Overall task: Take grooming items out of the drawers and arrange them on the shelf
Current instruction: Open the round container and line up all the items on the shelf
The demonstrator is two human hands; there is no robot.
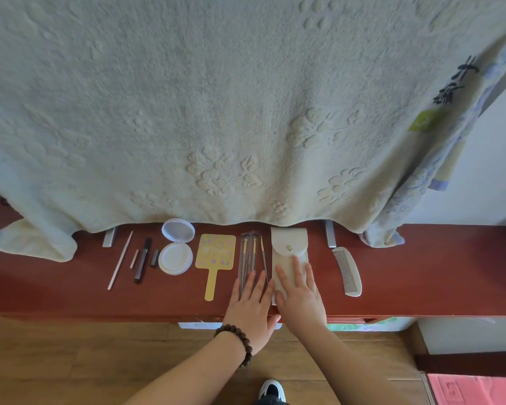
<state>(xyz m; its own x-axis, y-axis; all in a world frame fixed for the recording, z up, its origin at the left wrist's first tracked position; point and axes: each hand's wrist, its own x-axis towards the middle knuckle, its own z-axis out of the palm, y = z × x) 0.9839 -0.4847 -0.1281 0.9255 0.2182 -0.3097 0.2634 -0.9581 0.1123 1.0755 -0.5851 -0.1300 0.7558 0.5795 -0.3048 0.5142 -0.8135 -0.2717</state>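
Grooming items lie in a row on the dark red shelf [41, 276]. From left: a thin pale stick [119, 261], a dark pen-like tube [142, 260] with two small caps beside it, an open white compact [176, 247], a yellow hand mirror [214, 258], several thin metal tools [253, 252], a cream snap pouch [288, 247] and a cream comb [346, 271]. My left hand [250, 309], with a bead bracelet on its wrist, lies flat over the near ends of the metal tools. My right hand [300, 296] rests flat, fingers spread, on the pouch's lower half.
A large cream towel [216, 112] hangs over the back of the shelf, with a printed cloth [433, 135] at its right. Two grey brackets [330, 233] stand at the towel's hem. Below the shelf edge are a wooden floor [70, 361] and a pink mat [473, 390].
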